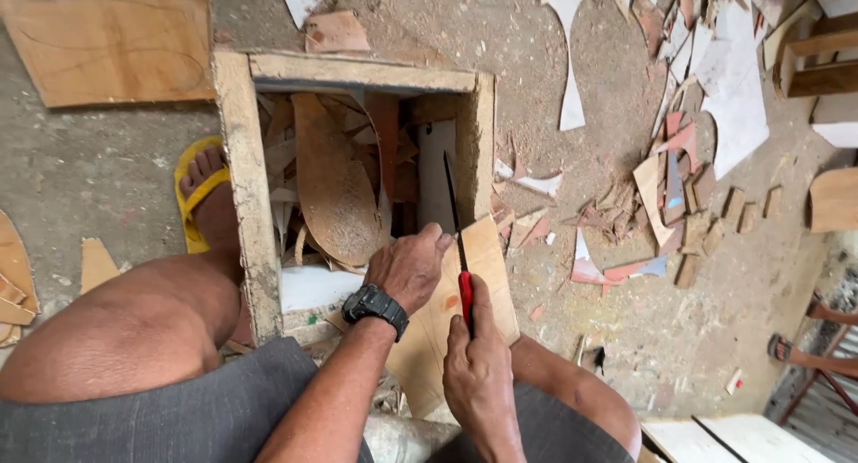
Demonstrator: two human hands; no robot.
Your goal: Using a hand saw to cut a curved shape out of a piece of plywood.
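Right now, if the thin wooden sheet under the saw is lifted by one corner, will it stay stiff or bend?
The thin wooden sheet would probably flex a little, since it looks very thin. It seems light: the left hand alone pins it on the wooden frame. Its overhanging edge may chatter or split while the right hand works the saw.

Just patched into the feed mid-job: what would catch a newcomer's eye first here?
Dead centre, the right hand grips a red-handled saw, its thin dark blade running up along a pale plywood sheet that the left hand, with a black wristwatch, presses down. The sheet lies over the corner of an open wooden frame full of offcuts. On the left a foot in a yellow sandal rests on the dusty floor; scraps litter the right.
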